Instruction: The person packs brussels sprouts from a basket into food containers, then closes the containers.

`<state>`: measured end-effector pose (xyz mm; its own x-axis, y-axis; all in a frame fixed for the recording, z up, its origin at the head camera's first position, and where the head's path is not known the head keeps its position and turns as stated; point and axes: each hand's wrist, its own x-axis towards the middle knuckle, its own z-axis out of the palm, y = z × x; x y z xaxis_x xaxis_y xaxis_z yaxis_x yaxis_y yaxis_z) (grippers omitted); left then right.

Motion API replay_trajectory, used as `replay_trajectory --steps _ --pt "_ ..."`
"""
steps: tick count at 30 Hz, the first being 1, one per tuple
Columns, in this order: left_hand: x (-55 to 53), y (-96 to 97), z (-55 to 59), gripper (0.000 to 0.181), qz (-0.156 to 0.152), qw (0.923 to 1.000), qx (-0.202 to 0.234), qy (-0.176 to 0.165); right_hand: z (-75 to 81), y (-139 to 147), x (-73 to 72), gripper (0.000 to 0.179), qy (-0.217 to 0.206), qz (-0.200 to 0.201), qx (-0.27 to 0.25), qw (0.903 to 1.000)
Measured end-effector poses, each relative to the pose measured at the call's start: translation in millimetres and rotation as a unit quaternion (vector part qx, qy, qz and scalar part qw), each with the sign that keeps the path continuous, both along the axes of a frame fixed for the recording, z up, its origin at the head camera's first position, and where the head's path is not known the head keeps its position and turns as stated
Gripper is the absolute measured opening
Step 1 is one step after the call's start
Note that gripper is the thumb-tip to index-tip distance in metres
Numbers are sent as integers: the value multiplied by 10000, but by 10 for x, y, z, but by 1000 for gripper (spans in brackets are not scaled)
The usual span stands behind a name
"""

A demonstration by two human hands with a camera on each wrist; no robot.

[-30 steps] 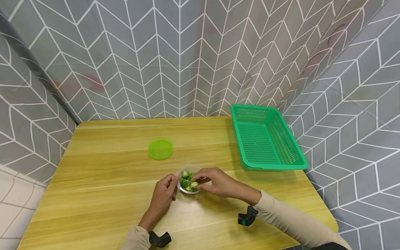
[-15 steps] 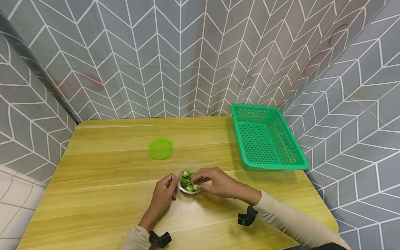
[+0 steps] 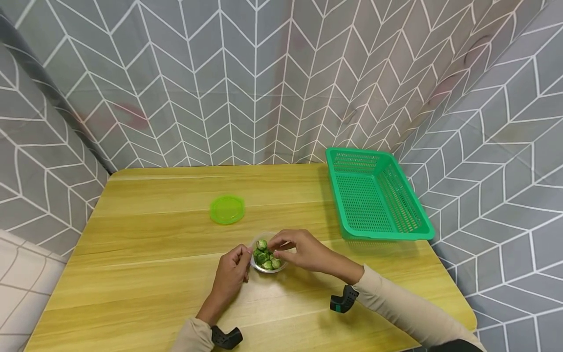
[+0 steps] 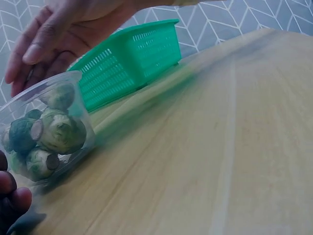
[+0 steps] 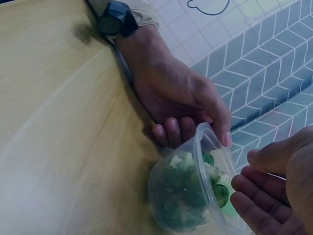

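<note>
A small clear plastic tub (image 3: 268,272) stands on the wooden table, with several Brussels sprouts (image 3: 261,257) inside. My left hand (image 3: 231,265) grips its left side; the right wrist view shows that thumb on the rim and the fingers curled against the wall. Just over the tub's right side hovers my right hand (image 3: 299,250). Its fingers are bent loosely apart from the thumb, and nothing is seen between them in the right wrist view. Through the tub's wall in the left wrist view, the sprouts (image 4: 61,131) lie piled together.
A round green lid (image 3: 227,209) lies on the table (image 3: 149,244) behind the tub. At the back right sits a large green perforated basket (image 3: 343,215) with nothing in it. Patterned grey curtains (image 3: 255,88) hang along the back and sides.
My right hand has released a Brussels sprout into the tub and risen slightly away, its fingers and thumb parting. The left hand keeps its grip on the tub.
</note>
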<state>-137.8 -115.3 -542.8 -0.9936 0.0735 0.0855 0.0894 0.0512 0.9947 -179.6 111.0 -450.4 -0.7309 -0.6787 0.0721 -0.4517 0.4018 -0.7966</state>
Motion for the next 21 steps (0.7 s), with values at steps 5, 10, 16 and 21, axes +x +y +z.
replay_trajectory --steps 5,10,16,21 --pt "15 31 16 39 274 9991 -312 117 40 -53 -85 19 -36 -390 -74 9992" --pt "13 -4 59 48 705 9958 -554 -196 72 -158 -262 17 -178 -871 -395 9953" --pt "-136 -245 163 47 1188 9897 -460 -649 135 -352 -600 15 -520 -1378 -685 9867" --pt "-433 -584 294 37 1435 9818 -1112 -554 146 -524 -902 16 -700 -1705 -439 9819"
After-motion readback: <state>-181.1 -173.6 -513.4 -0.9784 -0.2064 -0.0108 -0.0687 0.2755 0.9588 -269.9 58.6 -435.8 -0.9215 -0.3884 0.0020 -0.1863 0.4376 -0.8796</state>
